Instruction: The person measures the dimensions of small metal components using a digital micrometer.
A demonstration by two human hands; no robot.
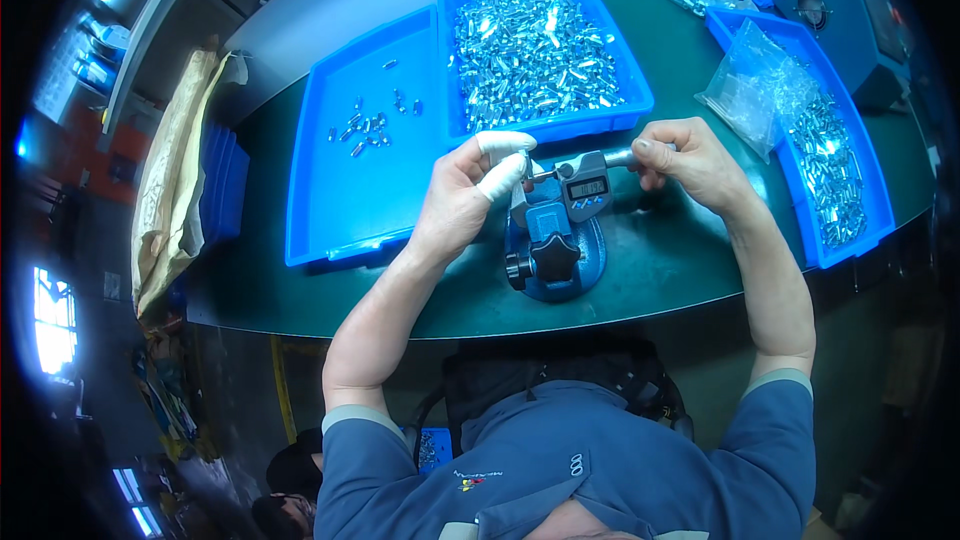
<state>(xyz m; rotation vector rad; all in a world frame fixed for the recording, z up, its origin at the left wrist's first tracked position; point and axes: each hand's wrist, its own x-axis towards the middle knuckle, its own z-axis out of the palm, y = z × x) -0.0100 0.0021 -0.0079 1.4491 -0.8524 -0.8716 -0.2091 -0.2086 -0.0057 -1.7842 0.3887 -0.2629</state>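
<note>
A digital micrometer [585, 188] with a small display is clamped in a blue stand [560, 258] near the table's front edge. My left hand [465, 185], with white covers on thumb and forefinger, pinches a small metal part [530, 166] at the micrometer's measuring gap; the fingertips hide most of it. On the other side, my right hand [690, 162] has thumb and fingers closed round the micrometer's thimble [622, 156]. Behind the micrometer stands a blue tray [545, 130] heaped with small shiny metal parts [535, 55].
Left of it, a shallower blue tray [350, 210] holds several loose metal parts. At the right, another blue tray [868, 180] holds more parts beneath a clear plastic bag [745, 85]. Brown paper sacking [170, 190] stands at the green table's [450, 315] left end. Another person shows at lower left.
</note>
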